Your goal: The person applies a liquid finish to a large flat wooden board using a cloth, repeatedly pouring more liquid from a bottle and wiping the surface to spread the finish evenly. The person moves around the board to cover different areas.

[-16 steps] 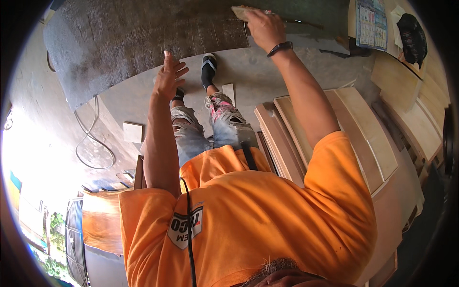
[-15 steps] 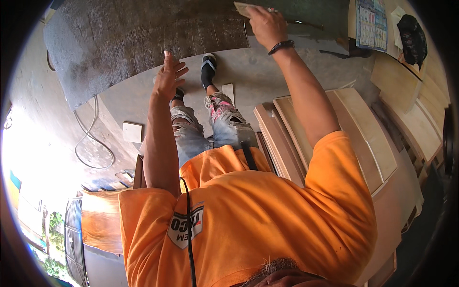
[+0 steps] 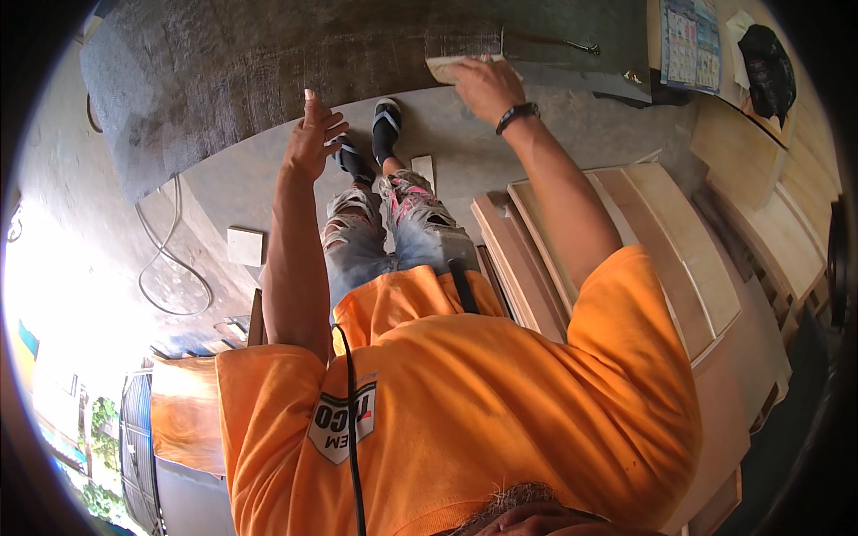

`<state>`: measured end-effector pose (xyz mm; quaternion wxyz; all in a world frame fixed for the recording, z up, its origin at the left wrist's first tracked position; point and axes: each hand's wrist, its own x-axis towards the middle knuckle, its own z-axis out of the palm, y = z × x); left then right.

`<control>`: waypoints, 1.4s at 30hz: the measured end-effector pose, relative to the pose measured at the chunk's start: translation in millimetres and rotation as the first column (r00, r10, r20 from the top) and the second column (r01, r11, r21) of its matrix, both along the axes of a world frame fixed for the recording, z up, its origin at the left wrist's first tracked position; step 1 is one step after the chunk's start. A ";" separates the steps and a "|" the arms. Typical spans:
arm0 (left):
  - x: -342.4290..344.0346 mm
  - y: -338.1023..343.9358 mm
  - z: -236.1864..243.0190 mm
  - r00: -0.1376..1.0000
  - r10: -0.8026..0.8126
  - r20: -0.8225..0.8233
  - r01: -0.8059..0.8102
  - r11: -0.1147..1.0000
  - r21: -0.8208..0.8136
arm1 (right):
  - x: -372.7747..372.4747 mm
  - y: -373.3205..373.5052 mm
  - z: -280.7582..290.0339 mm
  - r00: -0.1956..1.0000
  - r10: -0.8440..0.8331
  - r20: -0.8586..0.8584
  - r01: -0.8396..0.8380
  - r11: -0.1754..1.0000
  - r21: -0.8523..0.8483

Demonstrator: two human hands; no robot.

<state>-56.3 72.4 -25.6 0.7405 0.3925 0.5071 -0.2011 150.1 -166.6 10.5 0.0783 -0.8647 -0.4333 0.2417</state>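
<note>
A large dark brown sheet (image 3: 241,80), glossy and streaked as if wet, lies across the far side in front of me. My right hand (image 3: 487,87) grips a flat pale spreader (image 3: 442,69) at the sheet's near edge. Its fingers are closed over the top of the spreader, and a dark bracelet (image 3: 518,116) circles the wrist. My left hand (image 3: 313,138) is held in the air short of the sheet's near edge, with the thumb up, the fingers apart and nothing in it.
Stacked wooden panels (image 3: 617,232) stand at my right. Beyond them are a calendar-like sheet (image 3: 690,45) and a black bag (image 3: 767,71). A small metal tool (image 3: 583,47) lies on the dark sheet. A looped cable (image 3: 174,259) and a pale square block (image 3: 245,246) are on the floor at left.
My right hand has come toward me with the spreader, from farther over the sheet to its near edge. The left hand has barely moved. My left foot shows more fully now.
</note>
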 end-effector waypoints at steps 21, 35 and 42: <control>58.4 -130.4 12.6 0.954 -0.228 0.194 0.250 0.963 -0.097 | 91.3 -56.9 5.9 0.924 -0.263 0.277 0.176 0.936 0.304; 195.1 -311.5 6.1 0.969 0.141 0.204 -0.108 0.981 -0.164 | 139.5 -62.6 0.5 0.963 -0.060 0.264 0.007 0.980 0.197; 210.8 -303.3 1.9 0.980 0.071 0.187 -0.036 0.982 -0.184 | 156.9 -58.7 -7.4 0.951 -0.066 0.303 0.012 0.985 0.174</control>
